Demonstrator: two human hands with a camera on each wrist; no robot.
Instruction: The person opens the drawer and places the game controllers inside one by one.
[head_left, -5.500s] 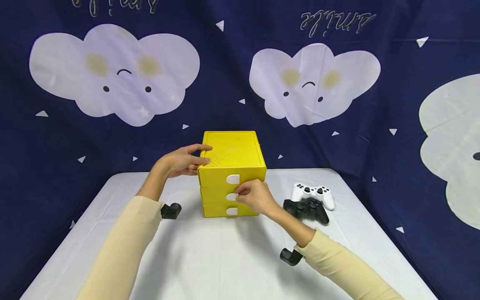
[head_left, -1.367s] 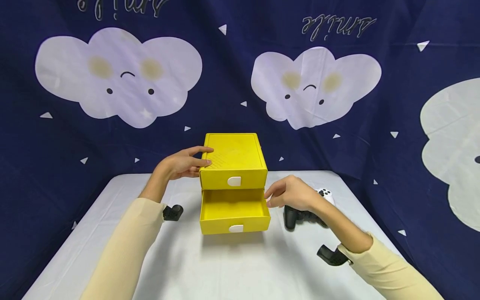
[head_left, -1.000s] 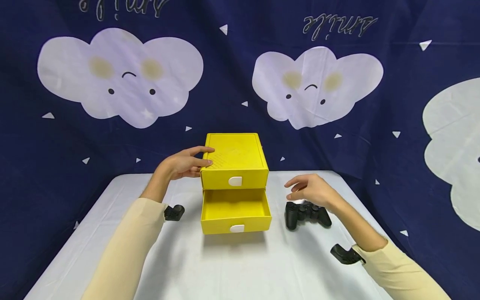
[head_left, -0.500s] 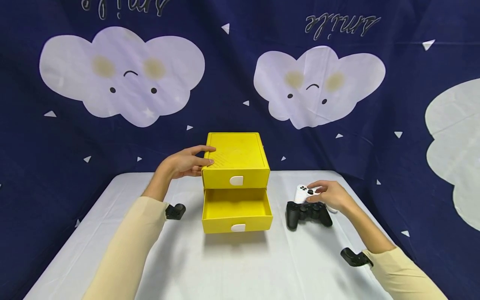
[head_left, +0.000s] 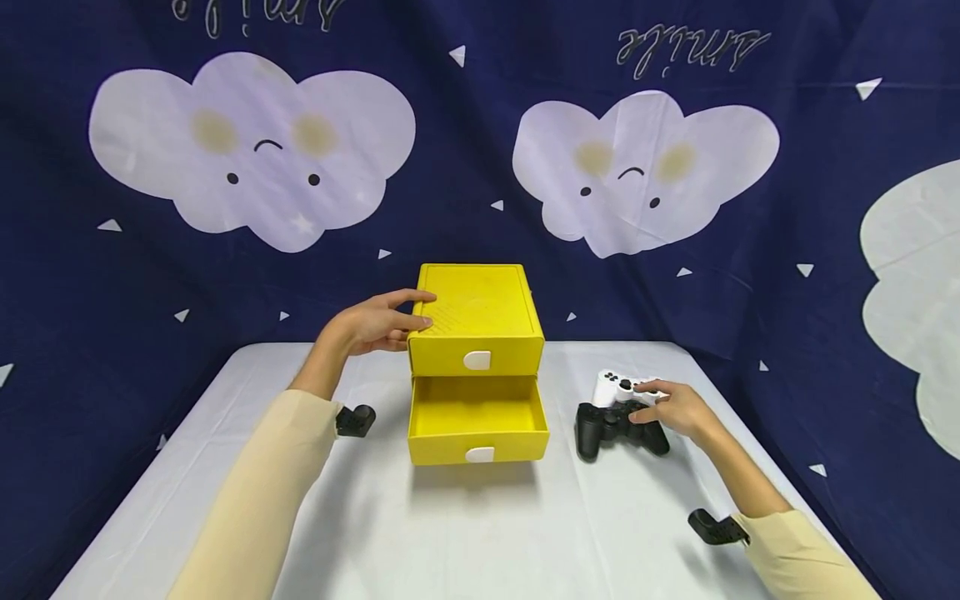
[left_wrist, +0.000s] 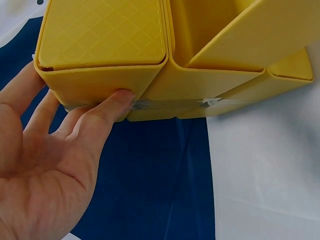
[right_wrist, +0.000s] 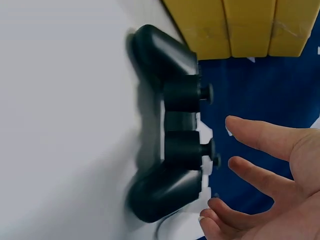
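Observation:
A yellow three-drawer desktop cabinet [head_left: 480,300] stands at the back of the table, its middle drawer [head_left: 478,448] pulled out and its top one pushed in. The bottom drawer shows in the left wrist view. My left hand [head_left: 375,323] rests on the cabinet's left edge, two fingertips on the top and other fingers against the side. My right hand [head_left: 678,410] hovers with spread, relaxed fingers over a black game controller [head_left: 600,427]. Behind that controller lies a white game controller [head_left: 609,387], partly covered by the hand. In the right wrist view, the fingertips are apart from the black controller's thumbsticks.
A white cloth covers the table [head_left: 480,533]. A dark blue curtain [head_left: 465,125] with cloud prints hangs close behind the cabinet. A thin cable [right_wrist: 162,225] runs by the black controller. A black wrist camera sits at each cuff.
Earlier my right hand pinched the middle drawer's handle and the drawers were in. The middle drawer came out, then the right hand moved right, over the controllers. My left hand stayed on the cabinet.

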